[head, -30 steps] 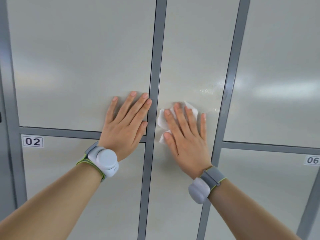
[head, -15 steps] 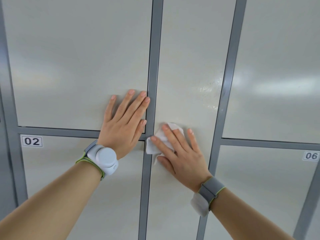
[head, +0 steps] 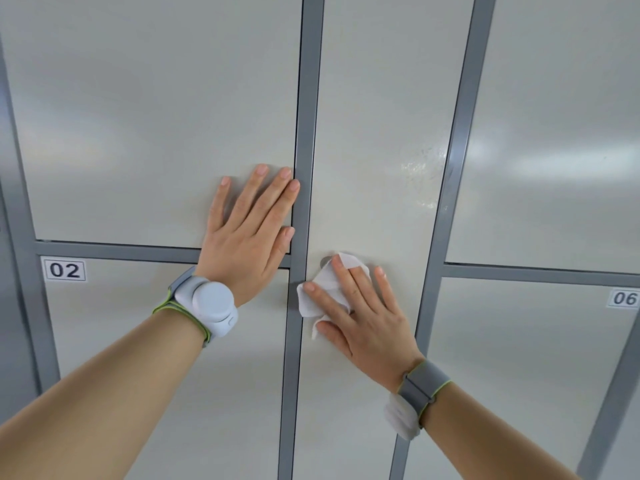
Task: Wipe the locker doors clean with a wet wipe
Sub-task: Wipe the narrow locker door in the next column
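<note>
Down-left the right hand has slid, straight fingers pressing the wet wipe on the pale middle door; left hand lies flat beside the grey frame.

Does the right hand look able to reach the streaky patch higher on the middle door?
Probably yes: the right hand presses the wipe on that door, and only bare panel lies between it and the streaky patch.

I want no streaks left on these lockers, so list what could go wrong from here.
The wet wipe is crumpled under the right hand, whose outer fingers touch the middle door bare and may smear it. The speckled patch higher up could be missed. The left hand, flat on the neighbouring door, may leave prints.
</note>
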### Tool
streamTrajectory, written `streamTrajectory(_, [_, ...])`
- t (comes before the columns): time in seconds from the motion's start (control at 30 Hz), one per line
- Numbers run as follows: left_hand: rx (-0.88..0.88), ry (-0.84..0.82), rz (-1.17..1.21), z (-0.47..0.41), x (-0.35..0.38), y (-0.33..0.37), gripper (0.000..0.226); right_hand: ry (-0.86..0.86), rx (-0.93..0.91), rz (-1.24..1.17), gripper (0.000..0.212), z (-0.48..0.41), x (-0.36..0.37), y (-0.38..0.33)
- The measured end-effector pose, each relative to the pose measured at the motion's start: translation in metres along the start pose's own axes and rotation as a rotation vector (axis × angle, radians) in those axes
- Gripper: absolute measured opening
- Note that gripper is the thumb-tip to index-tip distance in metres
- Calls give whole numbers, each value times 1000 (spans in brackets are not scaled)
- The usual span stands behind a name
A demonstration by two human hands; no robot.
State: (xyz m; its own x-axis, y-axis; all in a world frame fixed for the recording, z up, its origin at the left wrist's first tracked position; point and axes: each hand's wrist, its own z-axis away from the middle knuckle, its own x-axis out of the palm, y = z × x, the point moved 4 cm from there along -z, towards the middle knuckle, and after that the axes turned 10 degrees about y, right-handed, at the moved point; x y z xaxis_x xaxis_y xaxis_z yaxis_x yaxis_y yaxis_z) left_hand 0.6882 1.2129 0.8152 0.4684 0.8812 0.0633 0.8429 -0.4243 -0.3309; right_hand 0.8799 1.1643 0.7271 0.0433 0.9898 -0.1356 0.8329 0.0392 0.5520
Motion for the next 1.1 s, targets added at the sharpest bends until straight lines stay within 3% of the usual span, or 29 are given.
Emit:
streamTrajectory(0.23, [-26, -10, 8, -1, 0, 2, 52, 53, 16, 32, 57, -13, -6, 23])
streamTrajectory(0.43, [-113, -11, 48, 0, 0, 13, 59, 79, 144, 35, 60, -14, -5, 29])
streamTrajectory(0.83, [1, 6, -4, 15, 2, 23, 59, 33, 62, 58, 61, 0, -6, 29])
streamTrajectory(1.1, [-8, 7, -15, 17, 4, 23, 60, 103, 256, 107, 58, -26, -10, 61])
